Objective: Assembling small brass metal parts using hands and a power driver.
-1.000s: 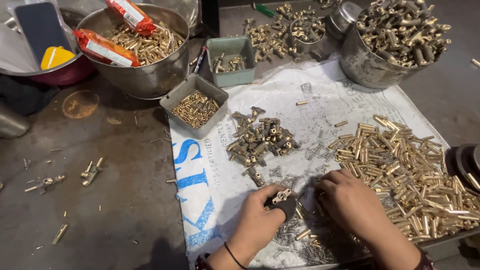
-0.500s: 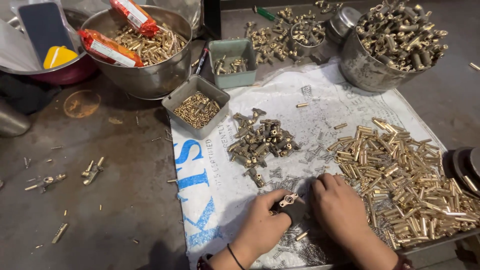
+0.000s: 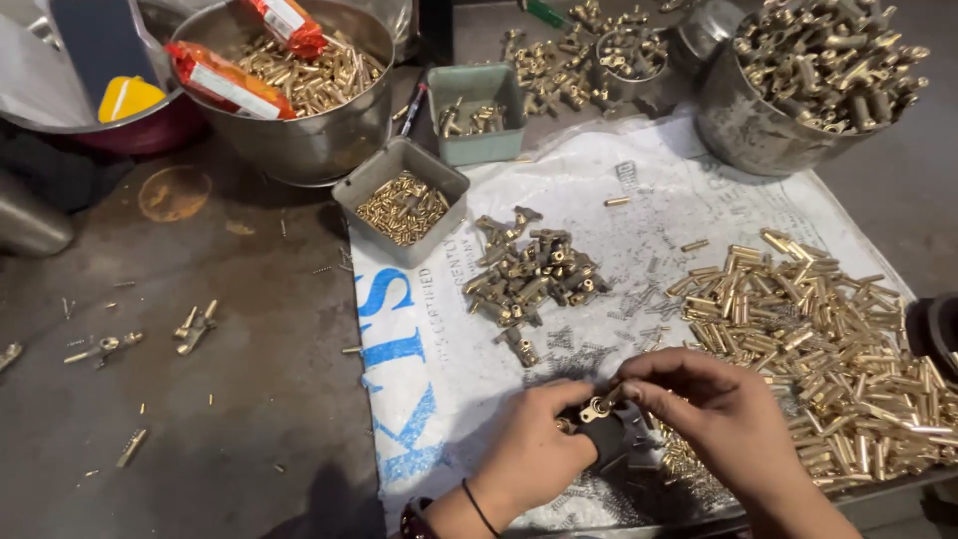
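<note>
Grimy dark bench (image 3: 200,399), white printed sack (image 3: 639,200) as work mat, left hand (image 3: 534,454) gripping black tool (image 3: 602,436), right hand (image 3: 723,409) pinching small brass fitting (image 3: 597,407) atop it, tool mostly hidden, brass tube pile (image 3: 818,329) just right, room unseen.

One head-worn camera looks steeply down, close over the white sheet (image 3: 619,250).

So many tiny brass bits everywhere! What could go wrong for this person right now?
The small brass fitting pinched between the left hand and right hand could slip and vanish among the loose springs on the white sheet. The right forearm lies close to the heap of brass tubes, so a careless sweep might scatter them.
</note>
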